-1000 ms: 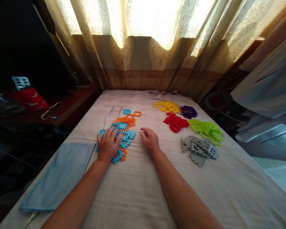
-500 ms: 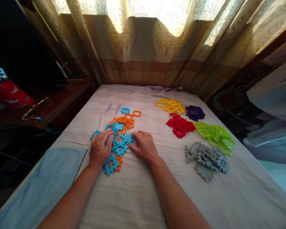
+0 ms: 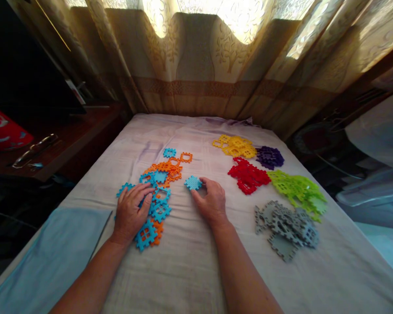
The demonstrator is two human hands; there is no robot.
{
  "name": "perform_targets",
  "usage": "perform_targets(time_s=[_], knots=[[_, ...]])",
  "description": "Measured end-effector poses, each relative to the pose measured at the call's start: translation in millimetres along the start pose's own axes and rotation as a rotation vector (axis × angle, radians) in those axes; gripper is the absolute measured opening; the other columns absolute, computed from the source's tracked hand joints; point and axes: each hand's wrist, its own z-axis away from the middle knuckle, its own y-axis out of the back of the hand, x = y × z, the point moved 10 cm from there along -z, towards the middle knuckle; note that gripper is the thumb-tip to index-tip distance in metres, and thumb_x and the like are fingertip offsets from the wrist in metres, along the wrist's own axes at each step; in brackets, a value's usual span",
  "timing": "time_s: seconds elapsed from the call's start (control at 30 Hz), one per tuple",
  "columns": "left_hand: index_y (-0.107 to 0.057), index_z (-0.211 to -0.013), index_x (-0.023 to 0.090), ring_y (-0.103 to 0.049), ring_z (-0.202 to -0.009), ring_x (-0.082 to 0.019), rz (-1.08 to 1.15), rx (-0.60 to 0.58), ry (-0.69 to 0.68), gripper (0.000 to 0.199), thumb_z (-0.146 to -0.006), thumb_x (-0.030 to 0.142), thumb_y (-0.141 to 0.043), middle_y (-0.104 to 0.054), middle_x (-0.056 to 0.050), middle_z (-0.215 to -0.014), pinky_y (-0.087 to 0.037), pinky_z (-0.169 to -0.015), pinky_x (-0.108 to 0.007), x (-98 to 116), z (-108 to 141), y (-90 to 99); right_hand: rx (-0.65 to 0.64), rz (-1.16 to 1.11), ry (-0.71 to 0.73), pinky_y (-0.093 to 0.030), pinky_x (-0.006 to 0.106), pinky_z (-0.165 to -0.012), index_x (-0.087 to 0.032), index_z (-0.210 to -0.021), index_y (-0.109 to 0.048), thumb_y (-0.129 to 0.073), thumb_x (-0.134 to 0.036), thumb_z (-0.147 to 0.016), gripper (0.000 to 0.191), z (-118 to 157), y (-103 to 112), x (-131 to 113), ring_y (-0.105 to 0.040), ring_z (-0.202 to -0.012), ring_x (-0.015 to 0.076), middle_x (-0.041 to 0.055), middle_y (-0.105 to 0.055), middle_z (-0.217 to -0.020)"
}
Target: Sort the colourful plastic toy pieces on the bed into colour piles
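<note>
Between the thumb and fingers of my right hand (image 3: 212,200) is a solid blue interlocking tile (image 3: 193,183) with toothed edges, held apart from the mixed pile. My left hand (image 3: 133,211) rests over the left side of that pile, fingers stretched out on the blue tiles (image 3: 161,210) and hiding some of them. Orange tiles (image 3: 165,167) lie mostly behind the blue ones, some of them open frames. Closer to me, a blue window tile (image 3: 146,234) overlaps an orange tile (image 3: 157,232).
On the right lie sorted piles of yellow (image 3: 237,146), purple (image 3: 270,157), red (image 3: 249,175), green (image 3: 298,191) and grey tiles (image 3: 288,226). A light blue cloth (image 3: 52,253) is at the left edge of the sheet. A dark wooden stand (image 3: 62,148) is beyond it, and curtains (image 3: 196,56) hang behind.
My right hand has moved right, drawing the solid blue tile out of the pile. My left hand stays on the blue tiles. The view has shifted slightly.
</note>
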Motion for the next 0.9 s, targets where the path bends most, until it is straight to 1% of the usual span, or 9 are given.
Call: perform_targets(time_s=[0.1, 0.2, 0.3, 0.37, 0.47, 0.57, 0.63, 0.77, 0.9], knots=[[-0.07, -0.102, 0.027, -0.062, -0.117, -0.023, -0.01, -0.01, 0.002, 0.034, -0.096, 0.041, -0.041, -0.072, -0.004, -0.118, -0.032, -0.114, -0.051, 1.1, 0.3, -0.1, 0.024, 0.062, -0.033, -0.042, 0.043, -0.095, -0.018, -0.11, -0.065, -0.061, -0.034, -0.082, 0.033, 0.1, 4.2, 8.7, -0.06, -0.101, 0.0273, 0.0119, -0.07, -0.105], [-0.071, -0.104, 0.027, -0.06, -0.12, -0.024, -0.042, -0.02, 0.007, 0.032, -0.095, 0.039, -0.042, -0.07, -0.005, -0.122, -0.032, -0.114, -0.051, 1.2, 0.6, -0.7, 0.017, 0.098, -0.032, -0.04, 0.046, -0.098, -0.018, -0.112, -0.065, -0.059, -0.03, -0.082, 0.032, 0.9, 4.8, 10.3, -0.056, -0.109, 0.0295, 0.0134, -0.068, -0.111], [-0.071, -0.106, 0.028, -0.057, -0.125, -0.025, -0.068, -0.024, 0.016, 0.032, -0.094, 0.036, -0.043, -0.066, -0.005, -0.129, -0.033, -0.115, -0.051, 0.6, 1.1, -1.7, 0.042, 0.108, 0.001, -0.037, 0.049, -0.103, -0.02, -0.114, -0.065, -0.057, -0.028, -0.084, 0.033, 2.3, 7.5, 0.9, -0.051, -0.119, 0.0308, 0.0134, -0.065, -0.12], [-0.072, -0.105, 0.028, -0.055, -0.127, -0.025, -0.08, -0.032, 0.02, 0.031, -0.094, 0.035, -0.043, -0.065, -0.005, -0.131, -0.032, -0.115, -0.051, 0.8, 1.5, -2.8, 0.036, 0.081, 0.073, -0.035, 0.049, -0.106, -0.022, -0.115, -0.066, -0.056, -0.026, -0.085, 0.032, 5.0, 5.0, -16.1, -0.049, -0.123, 0.0294, 0.011, -0.064, -0.124], [-0.073, -0.103, 0.03, -0.054, -0.128, -0.025, -0.098, -0.056, 0.007, 0.03, -0.094, 0.034, -0.044, -0.066, -0.003, -0.13, -0.031, -0.116, -0.052, 4.0, 2.3, -5.4, -0.078, 0.008, 0.235, -0.033, 0.045, -0.11, -0.026, -0.117, -0.067, -0.055, -0.025, -0.088, 0.031, 15.1, -11.5, -52.1, -0.048, -0.127, 0.0261, 0.0071, -0.065, -0.127], [-0.073, -0.101, 0.03, -0.053, -0.129, -0.025, -0.099, -0.078, -0.019, 0.029, -0.094, 0.033, -0.044, -0.067, -0.002, -0.128, -0.031, -0.116, -0.053, 8.7, 3.0, -7.5, -0.218, -0.012, 0.322, -0.033, 0.045, -0.11, -0.026, -0.122, -0.065, -0.058, -0.033, -0.09, 0.034, 27.5, -30.3, -76.3, -0.047, -0.129, 0.0266, 0.0072, -0.063, -0.132], [-0.073, -0.101, 0.03, -0.054, -0.128, -0.025, -0.09, -0.089, -0.04, 0.029, -0.095, 0.033, -0.045, -0.068, -0.002, -0.127, -0.031, -0.115, -0.052, 11.4, 3.3, -8.7, -0.281, 0.011, 0.338, -0.034, 0.047, -0.109, -0.028, -0.127, -0.064, -0.06, -0.037, -0.089, 0.039, 32.7, -38.6, -82.0, -0.046, -0.13, 0.0284, 0.0079, -0.061, -0.136], [-0.073, -0.104, 0.029, -0.056, -0.125, -0.024, -0.079, -0.106, -0.061, 0.03, -0.095, 0.034, -0.045, -0.07, -0.003, -0.123, -0.032, -0.115, -0.051, 14.1, 3.3, -10.8, -0.374, 0.085, 0.367, -0.033, 0.052, -0.109, -0.035, -0.131, -0.061, -0.062, -0.038, -0.089, 0.043, 38.1, -48.2, -85.0, -0.043, -0.134, 0.0309, 0.0083, -0.055, -0.142], [-0.068, -0.117, 0.026, -0.059, -0.121, -0.024, -0.073, -0.082, -0.072, 0.033, -0.095, 0.035, -0.045, -0.07, -0.006, -0.124, -0.034, -0.113, -0.049, 16.8, 2.4, -8.1, -0.439, 0.117, 0.362, -0.031, 0.054, -0.11, -0.032, -0.125, -0.066, -0.06, -0.039, -0.09, 0.036, 41.2, -52.9, -85.9, -0.041, -0.136, 0.0322, 0.0104, -0.054, -0.142]])
